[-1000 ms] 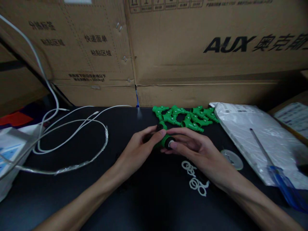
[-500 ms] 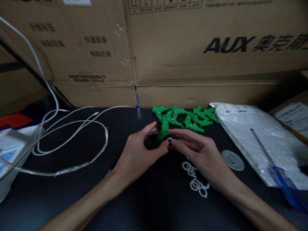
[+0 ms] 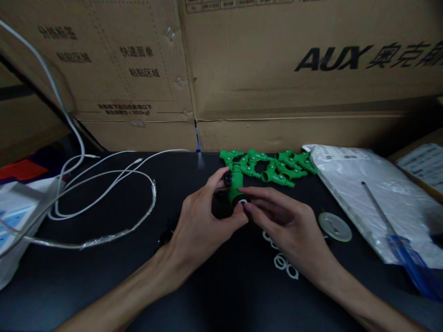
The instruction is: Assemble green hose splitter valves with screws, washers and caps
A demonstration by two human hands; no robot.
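Observation:
My left hand [image 3: 204, 216] is closed around a green plastic pipe fitting [image 3: 236, 182], holding it nearly upright with its wide dark mouth toward me. At that mouth sits a white ring washer [image 3: 243, 201]. The fingertips of my right hand [image 3: 289, 219] are pinched together at the washer, beside my left thumb. How far the washer sits inside the mouth is hidden by fingers. Loose white ring washers [image 3: 280, 262] lie on the black table [image 3: 221, 290], partly under my right hand. Small black parts [image 3: 168, 233] show by my left wrist.
Several green fittings [image 3: 273, 175] lie behind my hands, against a large cardboard box [image 3: 277, 92]. To the right are a round disc [image 3: 335, 227], a white plastic package [image 3: 349, 184] and a blue-handled screwdriver [image 3: 411, 263]. White cables [image 3: 152, 198] loop across the left side.
My left thumb has shifted slightly right along the fitting's mouth. My right hand has moved a little right and covers more loose washers. The camera view has tilted slightly.

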